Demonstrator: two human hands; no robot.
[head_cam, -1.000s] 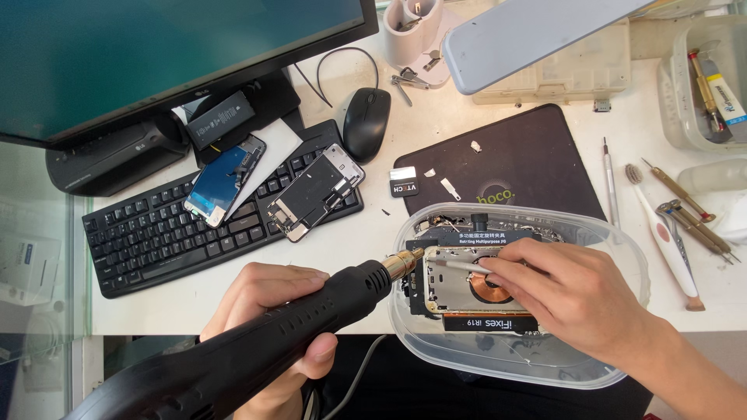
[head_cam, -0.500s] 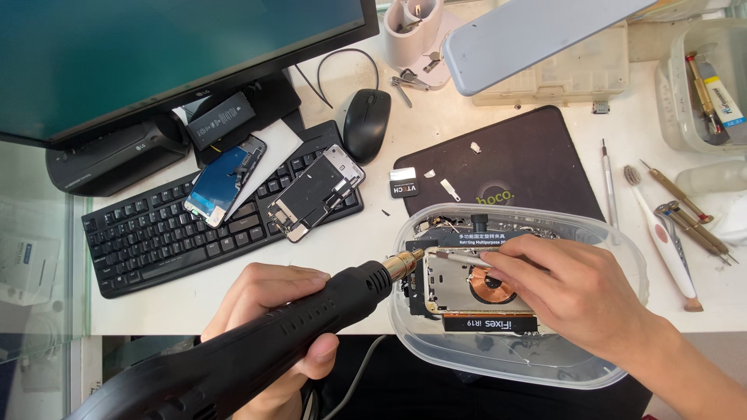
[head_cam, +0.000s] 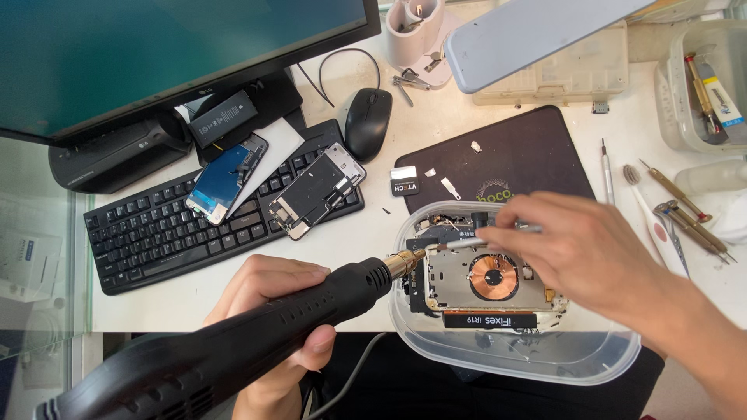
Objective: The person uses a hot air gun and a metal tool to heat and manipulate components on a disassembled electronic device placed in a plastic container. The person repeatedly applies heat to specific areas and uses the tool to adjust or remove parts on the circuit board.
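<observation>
My left hand (head_cam: 284, 311) grips a black hot-air gun (head_cam: 233, 342) whose brass nozzle (head_cam: 405, 263) points at the left edge of an opened phone housing (head_cam: 482, 284) with a copper coil (head_cam: 492, 274). The housing lies clamped in a black holder inside a clear plastic tub (head_cam: 513, 354). My right hand (head_cam: 591, 249) holds metal tweezers (head_cam: 475, 243), their tip touching the housing's upper left corner near the nozzle.
A black keyboard (head_cam: 156, 233) carries a blue phone screen (head_cam: 222, 180) and a bare phone frame (head_cam: 317, 190). Behind are a monitor (head_cam: 156, 54), a mouse (head_cam: 367, 123) and a black mat (head_cam: 498, 159). Screwdrivers and a brush (head_cam: 654, 222) lie at right beside a clear tool box (head_cam: 700, 85).
My right hand has shifted slightly up and left, bringing the tweezers' tip toward the housing's upper left corner. The hot-air gun has stayed in place.
</observation>
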